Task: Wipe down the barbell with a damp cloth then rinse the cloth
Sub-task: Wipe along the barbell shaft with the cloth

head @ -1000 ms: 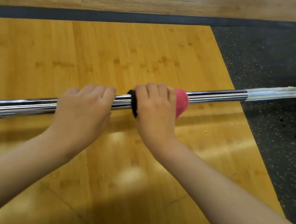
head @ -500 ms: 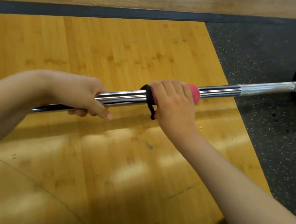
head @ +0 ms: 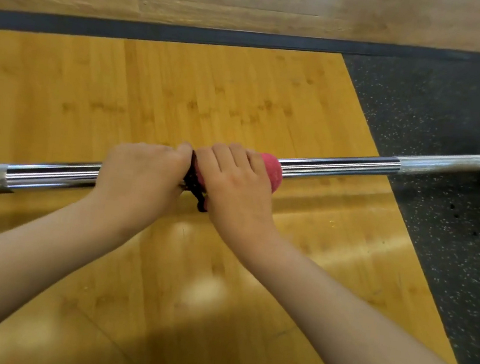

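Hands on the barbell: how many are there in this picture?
2. The left hand grips the bare barbell left of centre. The right hand sits directly beside it, wrapped over the pink cloth on the bar. No other hand is visible.

A single head-worn wide-angle view is given, aimed forward and steeply down from above and behind the forearms. The bar [head: 338,164] is crossed by the frame from lower left to upper right, close below the lens. Both hands, left hand [head: 142,172] and right hand [head: 238,187], are seen near centre. The wooden floor [head: 183,92] fills most of the picture; straight lines are bowed near the edges.
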Tool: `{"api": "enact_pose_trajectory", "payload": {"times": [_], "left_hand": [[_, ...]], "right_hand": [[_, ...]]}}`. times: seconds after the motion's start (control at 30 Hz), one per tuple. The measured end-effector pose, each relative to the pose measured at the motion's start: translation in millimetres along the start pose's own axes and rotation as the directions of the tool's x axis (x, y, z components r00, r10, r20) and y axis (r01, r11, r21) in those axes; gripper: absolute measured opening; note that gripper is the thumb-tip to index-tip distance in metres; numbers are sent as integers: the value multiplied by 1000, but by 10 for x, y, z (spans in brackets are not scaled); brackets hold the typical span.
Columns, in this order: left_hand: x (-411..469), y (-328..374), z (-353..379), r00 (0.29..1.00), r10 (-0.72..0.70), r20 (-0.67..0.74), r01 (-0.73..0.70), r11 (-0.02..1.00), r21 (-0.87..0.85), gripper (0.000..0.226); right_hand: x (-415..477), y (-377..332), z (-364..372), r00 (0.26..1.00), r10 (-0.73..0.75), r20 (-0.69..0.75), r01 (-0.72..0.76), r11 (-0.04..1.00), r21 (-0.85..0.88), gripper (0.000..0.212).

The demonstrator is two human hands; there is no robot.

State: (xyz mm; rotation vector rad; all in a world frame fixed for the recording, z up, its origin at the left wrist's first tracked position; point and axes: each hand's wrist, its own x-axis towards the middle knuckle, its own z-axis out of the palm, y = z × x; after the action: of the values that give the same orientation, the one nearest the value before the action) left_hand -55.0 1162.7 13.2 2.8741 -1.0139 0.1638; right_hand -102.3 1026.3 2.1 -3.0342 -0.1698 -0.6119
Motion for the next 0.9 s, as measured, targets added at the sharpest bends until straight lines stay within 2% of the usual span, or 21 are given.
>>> {"api": "enact_pose_trajectory", "payload": {"times": [0.07,0.13,0.17,0.2,0.23,0.27,0.3,0.33,0.37,0.4,0.43,0.5,0.57,0.63,0.7,0.77,0.8,0.83,0.87,0.9], "left_hand": [[40,-5,-55,999,16,48,-17,1000,17,30],[160,-37,-158,960,-32,278,57,995,-85,31],[248,-70,-206,890,-24,455,114,978,-172,33],[342,-102,-259,792,16,610,180,949,-259,33],[416,-135,-317,717,63,694,237,915,-328,33],[443,-164,-337,677,94,730,270,891,-365,33],[434,-162,-361,677,84,732,286,886,-366,33],[376,-139,-355,718,30,696,274,906,-322,32],[285,-96,-314,822,-40,568,219,943,-250,30],[173,-42,-231,936,-60,347,118,982,-147,27],[59,35,-166,983,-34,180,42,998,-45,28],[-68,134,-78,1000,1,-3,-1,1000,30,34],[-52,101,-24,997,-21,-78,20,1000,-17,35],[-24,66,-7,998,-24,-62,25,1000,5,41],[9,47,-8,999,-8,-36,9,999,51,36],[78,28,-61,996,-11,91,9,1000,27,25],[154,1,-105,967,-28,254,42,998,-47,26],[249,-46,-151,896,-15,444,99,981,-166,30],[353,-93,-214,778,29,627,186,943,-275,34],[437,-131,-275,677,88,731,268,895,-356,36]], "right_hand": [[-60,227,-37,1000,-15,7,15,1000,-22,23],[-130,465,-66,1000,5,-1,-5,998,-58,25],[-155,560,-69,1000,12,-4,-13,997,-75,26],[-174,619,-66,1000,18,-1,-18,996,-86,26],[-185,642,-51,1000,29,5,-29,996,-88,25],[-184,630,-31,999,52,10,-51,995,-81,24],[-173,590,-15,996,88,13,-87,994,-72,23],[-155,526,-1,992,127,12,-126,990,-68,22],[-138,439,9,988,157,4,-156,986,-66,19],[-116,320,22,986,169,-7,-169,984,-62,16],[-88,177,33,985,169,-20,-170,984,-53,15],[-34,-126,62,985,170,-41,-171,985,-26,15],[-6,-299,80,982,183,-55,-184,983,-11,13],[-1,-247,74,987,145,-68,-145,989,-5,14],[-8,-96,57,996,51,-69,-51,999,-6,16],[-25,66,27,999,-13,-41,13,1000,-18,19],[-41,152,8,999,-25,-29,24,999,-24,20],[-61,245,-8,999,-28,-26,27,999,-32,20],[-89,344,-16,999,-27,-29,26,999,-42,19],[-120,440,-22,999,-23,-37,21,998,-54,18]]}}
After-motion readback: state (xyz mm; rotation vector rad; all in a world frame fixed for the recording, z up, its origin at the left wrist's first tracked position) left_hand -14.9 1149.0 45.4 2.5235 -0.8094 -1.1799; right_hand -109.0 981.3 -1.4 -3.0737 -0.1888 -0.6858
